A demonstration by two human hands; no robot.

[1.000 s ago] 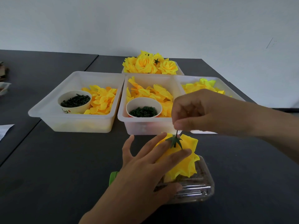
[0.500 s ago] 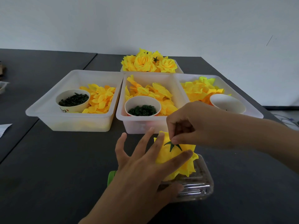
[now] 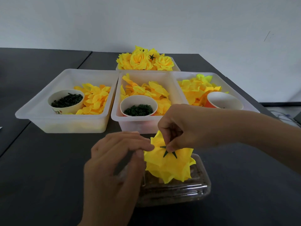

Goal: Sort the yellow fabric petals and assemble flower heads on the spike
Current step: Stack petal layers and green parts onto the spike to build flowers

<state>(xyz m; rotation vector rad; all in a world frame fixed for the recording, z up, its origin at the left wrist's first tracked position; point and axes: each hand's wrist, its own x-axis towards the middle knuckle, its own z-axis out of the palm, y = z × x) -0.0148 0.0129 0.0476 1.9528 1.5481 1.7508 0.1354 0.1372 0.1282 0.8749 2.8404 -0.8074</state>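
A yellow fabric flower head (image 3: 169, 167) sits upside down over a clear plastic box (image 3: 187, 191), with a dark green star-shaped calyx (image 3: 169, 153) on top. My right hand (image 3: 182, 126) pinches the calyx at the flower's middle with thumb and forefinger. My left hand (image 3: 114, 160) is blurred, curled, with its fingertips touching the flower's left edge. The spike is hidden under the petals and fingers. Loose yellow petals lie in three white bins: left (image 3: 96, 98), middle (image 3: 146, 90), right (image 3: 193, 88).
The white bins (image 3: 68, 126) stand in a row behind my hands. Paper cups of small dark green parts sit in the left (image 3: 66, 101) and middle (image 3: 138, 108) bins; a third cup (image 3: 223, 100) is in the right bin. Finished yellow flowers (image 3: 145, 60) fill a far tray. The table is dark.
My right hand has pushed the green calyx down the spike onto the flower. My left hand has lifted off the petals, curled and shifted to the flower's left edge.
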